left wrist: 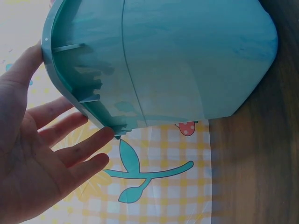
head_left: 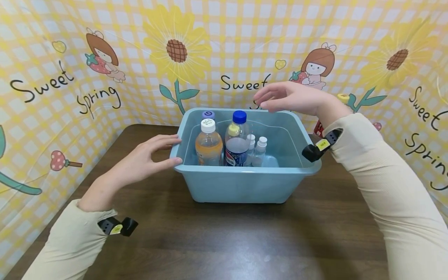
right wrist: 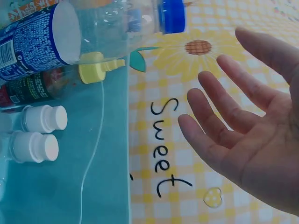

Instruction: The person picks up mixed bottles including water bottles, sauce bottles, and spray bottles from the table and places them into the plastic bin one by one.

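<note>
A blue plastic tub [head_left: 241, 184] stands on the brown table with several bottles in it. My left hand [head_left: 145, 159] touches the tub's left rim, thumb at the near corner; in the left wrist view the fingers [left wrist: 81, 147] are spread along the rim's outside. Above the tub's back right rim hovers my right hand [head_left: 294, 97], holding nothing, its fingers loosely bent. Inside the tub are a white-capped bottle of orange drink [head_left: 209, 146], a blue-capped Pepsi bottle [head_left: 236, 149], a yellow-capped bottle [right wrist: 56, 84] and small white-capped bottles [right wrist: 44, 118]. A purple cap [head_left: 208, 114] shows behind the orange drink.
Behind and beside the table [head_left: 224, 237] hangs a yellow checked cloth [head_left: 238, 31] printed with sunflowers. A yellow-topped item with a red label [head_left: 318, 128] stands behind the tub's right side, partly hidden by my right wrist.
</note>
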Demonstrator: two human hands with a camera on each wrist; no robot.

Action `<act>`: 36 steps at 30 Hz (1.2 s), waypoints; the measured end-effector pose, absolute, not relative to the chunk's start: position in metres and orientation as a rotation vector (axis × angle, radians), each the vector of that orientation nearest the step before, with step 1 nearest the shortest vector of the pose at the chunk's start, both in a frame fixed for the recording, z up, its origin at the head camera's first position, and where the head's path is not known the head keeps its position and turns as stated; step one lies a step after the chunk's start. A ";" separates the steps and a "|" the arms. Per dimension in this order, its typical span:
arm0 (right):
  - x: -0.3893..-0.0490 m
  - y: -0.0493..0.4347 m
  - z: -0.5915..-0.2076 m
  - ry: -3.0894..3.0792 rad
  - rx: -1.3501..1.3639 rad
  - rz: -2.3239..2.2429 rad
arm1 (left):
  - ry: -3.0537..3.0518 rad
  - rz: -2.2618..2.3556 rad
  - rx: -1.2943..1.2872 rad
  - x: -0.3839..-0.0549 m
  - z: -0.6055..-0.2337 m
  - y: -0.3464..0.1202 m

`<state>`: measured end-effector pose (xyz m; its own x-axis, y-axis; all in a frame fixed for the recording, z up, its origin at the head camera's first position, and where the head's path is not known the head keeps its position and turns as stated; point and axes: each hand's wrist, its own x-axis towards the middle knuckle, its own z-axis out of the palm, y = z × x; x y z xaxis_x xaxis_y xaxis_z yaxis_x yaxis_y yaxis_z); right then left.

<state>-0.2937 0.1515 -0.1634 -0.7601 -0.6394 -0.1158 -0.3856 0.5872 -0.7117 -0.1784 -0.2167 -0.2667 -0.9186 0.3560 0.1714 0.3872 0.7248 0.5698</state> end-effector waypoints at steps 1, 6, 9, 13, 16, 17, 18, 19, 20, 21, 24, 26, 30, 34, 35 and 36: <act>-0.292 0.155 -0.162 2.481 -0.815 -0.990 | -2.872 -0.966 -0.618 -0.178 -0.267 -0.217; -0.284 0.177 -0.158 2.587 -0.759 -1.081 | -2.865 -0.978 -0.624 -0.179 -0.266 -0.217; -0.282 0.193 -0.157 2.582 -0.750 -1.238 | -2.863 -0.976 -0.625 -0.178 -0.266 -0.217; -0.283 0.216 -0.159 2.501 -0.726 -1.497 | -2.861 -0.974 -0.627 -0.179 -0.265 -0.217; -0.286 0.237 -0.161 2.393 -0.662 -1.735 | -2.859 -0.979 -0.629 -0.179 -0.264 -0.217; -0.287 0.244 -0.162 2.349 -0.636 -1.816 | -2.859 -0.980 -0.630 -0.179 -0.264 -0.217; -0.288 0.251 -0.163 2.301 -0.601 -1.899 | -2.860 -0.981 -0.629 -0.180 -0.264 -0.216; -0.290 0.257 -0.165 2.254 -0.571 -1.979 | -2.861 -0.983 -0.628 -0.180 -0.264 -0.216; -0.291 0.263 -0.166 2.204 -0.530 -2.058 | -2.863 -0.983 -0.626 -0.180 -0.264 -0.216; -0.293 0.269 -0.168 2.170 -0.486 -2.119 | -2.864 -0.983 -0.625 -0.180 -0.264 -0.216; -0.295 0.283 -0.172 2.149 -0.327 -2.241 | -2.867 -0.985 -0.621 -0.179 -0.264 -0.216; -0.295 0.290 -0.175 2.169 -0.211 -2.288 | -2.869 -0.984 -0.620 -0.179 -0.263 -0.216; -0.297 0.304 -0.186 2.217 -0.047 -2.336 | -2.870 -0.983 -0.623 -0.180 -0.264 -0.216; -0.299 0.310 -0.198 2.292 0.085 -2.275 | -2.874 -0.978 -0.621 -0.180 -0.264 -0.216; -0.300 0.310 -0.202 2.330 0.105 -2.236 | -2.874 -0.976 -0.622 -0.180 -0.264 -0.216; -0.300 0.310 -0.205 2.395 0.133 -2.159 | -2.874 -0.975 -0.621 -0.180 -0.265 -0.216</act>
